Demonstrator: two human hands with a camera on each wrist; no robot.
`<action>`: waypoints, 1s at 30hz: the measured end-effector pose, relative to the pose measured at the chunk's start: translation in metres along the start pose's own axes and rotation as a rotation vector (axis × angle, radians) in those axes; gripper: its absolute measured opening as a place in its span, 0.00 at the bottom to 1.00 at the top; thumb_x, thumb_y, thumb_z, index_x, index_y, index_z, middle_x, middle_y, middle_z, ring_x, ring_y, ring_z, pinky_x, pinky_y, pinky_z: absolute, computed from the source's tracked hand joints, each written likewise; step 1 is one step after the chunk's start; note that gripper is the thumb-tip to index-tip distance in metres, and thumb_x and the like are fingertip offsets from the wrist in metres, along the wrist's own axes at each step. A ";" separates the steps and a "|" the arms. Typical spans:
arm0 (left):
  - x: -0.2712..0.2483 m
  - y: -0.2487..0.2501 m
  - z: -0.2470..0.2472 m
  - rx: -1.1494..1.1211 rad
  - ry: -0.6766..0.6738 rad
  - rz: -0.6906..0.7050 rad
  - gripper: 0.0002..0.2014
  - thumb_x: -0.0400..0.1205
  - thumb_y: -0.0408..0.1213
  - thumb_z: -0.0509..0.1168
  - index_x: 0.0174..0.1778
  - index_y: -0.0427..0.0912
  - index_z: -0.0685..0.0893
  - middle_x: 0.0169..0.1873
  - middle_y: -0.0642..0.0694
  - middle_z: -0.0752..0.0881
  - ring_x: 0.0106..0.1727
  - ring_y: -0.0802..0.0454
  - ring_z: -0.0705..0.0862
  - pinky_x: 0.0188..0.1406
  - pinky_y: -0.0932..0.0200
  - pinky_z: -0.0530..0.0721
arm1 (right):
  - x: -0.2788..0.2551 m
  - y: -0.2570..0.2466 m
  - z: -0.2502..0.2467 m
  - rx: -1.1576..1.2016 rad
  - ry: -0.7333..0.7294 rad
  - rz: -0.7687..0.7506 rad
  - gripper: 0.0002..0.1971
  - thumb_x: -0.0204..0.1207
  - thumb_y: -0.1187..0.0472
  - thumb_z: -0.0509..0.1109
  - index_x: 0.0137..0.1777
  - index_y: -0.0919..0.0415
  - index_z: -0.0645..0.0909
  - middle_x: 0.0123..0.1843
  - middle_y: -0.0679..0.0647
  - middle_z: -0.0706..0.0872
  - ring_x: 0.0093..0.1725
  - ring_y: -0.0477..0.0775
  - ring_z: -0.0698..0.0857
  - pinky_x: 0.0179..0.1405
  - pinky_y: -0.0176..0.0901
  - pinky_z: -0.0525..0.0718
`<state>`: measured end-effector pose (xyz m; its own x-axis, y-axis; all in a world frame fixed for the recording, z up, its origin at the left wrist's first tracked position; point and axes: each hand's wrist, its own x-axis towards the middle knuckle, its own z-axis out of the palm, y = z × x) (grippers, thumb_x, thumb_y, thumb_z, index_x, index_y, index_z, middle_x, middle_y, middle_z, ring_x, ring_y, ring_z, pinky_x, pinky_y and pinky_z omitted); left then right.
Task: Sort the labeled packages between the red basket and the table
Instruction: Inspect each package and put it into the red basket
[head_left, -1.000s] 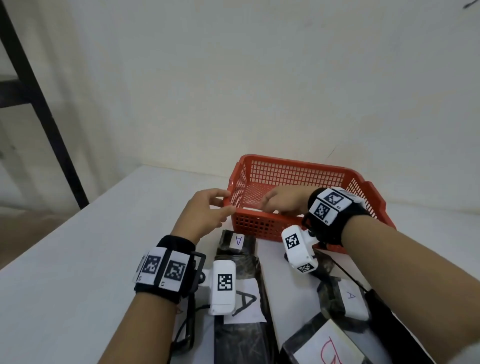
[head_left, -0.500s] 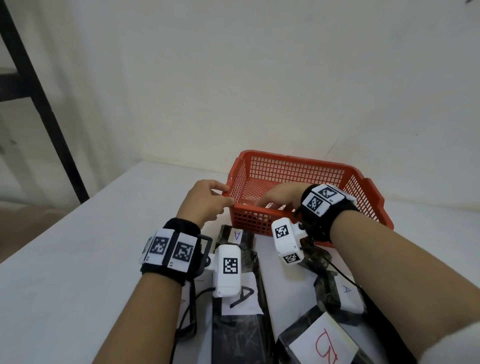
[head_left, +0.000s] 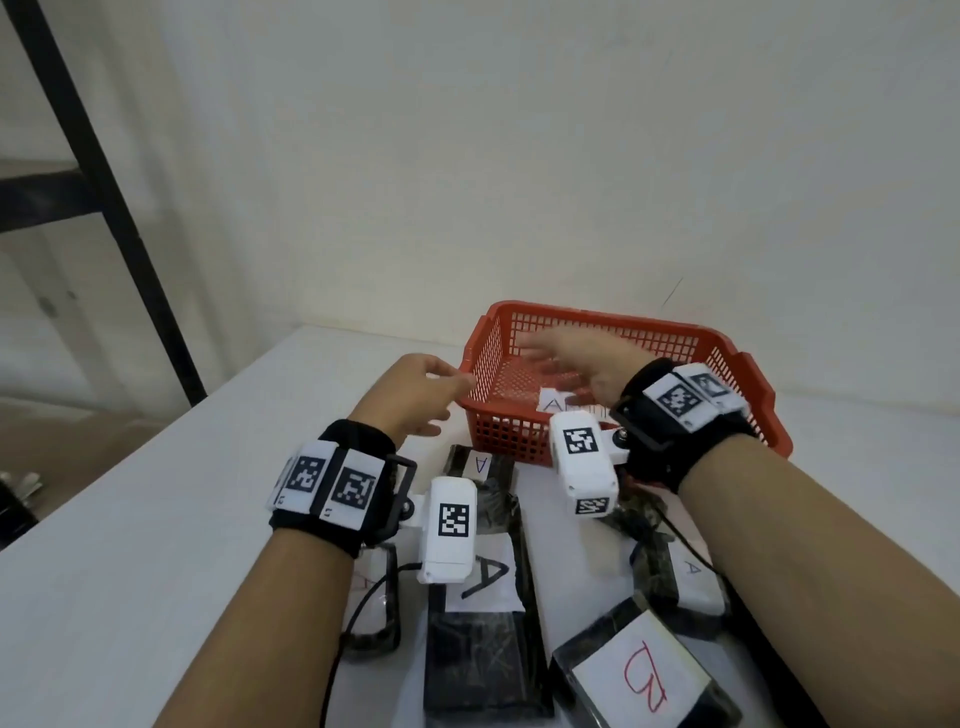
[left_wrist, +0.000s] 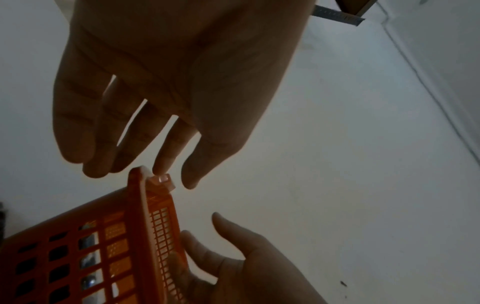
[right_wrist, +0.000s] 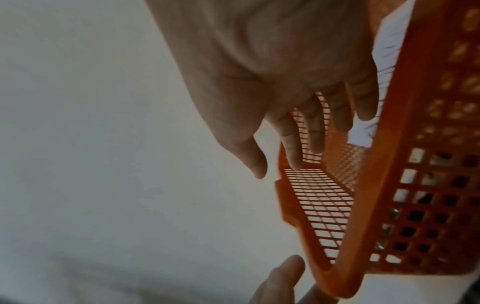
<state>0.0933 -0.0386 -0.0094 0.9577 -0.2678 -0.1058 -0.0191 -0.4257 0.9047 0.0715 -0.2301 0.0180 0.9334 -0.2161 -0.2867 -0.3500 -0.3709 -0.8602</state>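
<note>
The red basket (head_left: 511, 441) stands on the white table (head_left: 156, 519). Inside it lies a package with a white label A (head_left: 555, 404); that label also shows in the right wrist view (right_wrist: 389, 43). My right hand (head_left: 569, 358) hovers over the basket, blurred, fingers spread and holding nothing (right_wrist: 311, 115). Beside the basket's near left corner (left_wrist: 141, 205) my left hand (head_left: 415, 395) holds nothing, its straight fingers (left_wrist: 166, 152) just off the rim. On the table nearer me lie a small A package (head_left: 480, 464), a long A package (head_left: 485, 579), another A package (head_left: 693, 577) and a B package (head_left: 641, 675).
Under my left wrist a further dark package (head_left: 371, 603) lies partly hidden. A black metal frame (head_left: 104, 182) stands at the far left by the wall. Bare table lies left of my left arm and right of the basket.
My right hand has lifted out of the basket and spread its fingers, leaving the A package lying inside. The left hand stays by the basket's left corner.
</note>
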 end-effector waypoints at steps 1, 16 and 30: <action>-0.004 0.002 -0.002 0.028 0.008 0.013 0.14 0.85 0.47 0.69 0.61 0.43 0.84 0.50 0.49 0.86 0.51 0.51 0.87 0.40 0.59 0.84 | -0.010 -0.002 -0.002 0.009 0.021 -0.034 0.20 0.84 0.44 0.69 0.67 0.57 0.84 0.71 0.56 0.86 0.68 0.60 0.83 0.65 0.54 0.83; -0.020 -0.012 0.017 0.580 -0.255 -0.176 0.22 0.87 0.50 0.63 0.66 0.34 0.83 0.61 0.40 0.88 0.56 0.44 0.91 0.62 0.47 0.89 | -0.063 0.046 0.049 -0.442 -0.198 0.020 0.29 0.86 0.36 0.64 0.73 0.60 0.80 0.60 0.58 0.88 0.54 0.59 0.91 0.55 0.51 0.92; -0.077 -0.007 -0.012 0.108 -0.048 0.313 0.10 0.84 0.41 0.71 0.60 0.47 0.84 0.50 0.47 0.87 0.39 0.54 0.87 0.41 0.58 0.87 | -0.109 0.036 0.012 -0.014 -0.045 -0.289 0.19 0.85 0.38 0.66 0.61 0.53 0.80 0.54 0.51 0.92 0.50 0.53 0.94 0.51 0.47 0.94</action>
<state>0.0233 -0.0049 -0.0032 0.8858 -0.4396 0.1485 -0.3429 -0.4044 0.8479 -0.0420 -0.2089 0.0137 0.9970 -0.0592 -0.0498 -0.0703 -0.4237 -0.9031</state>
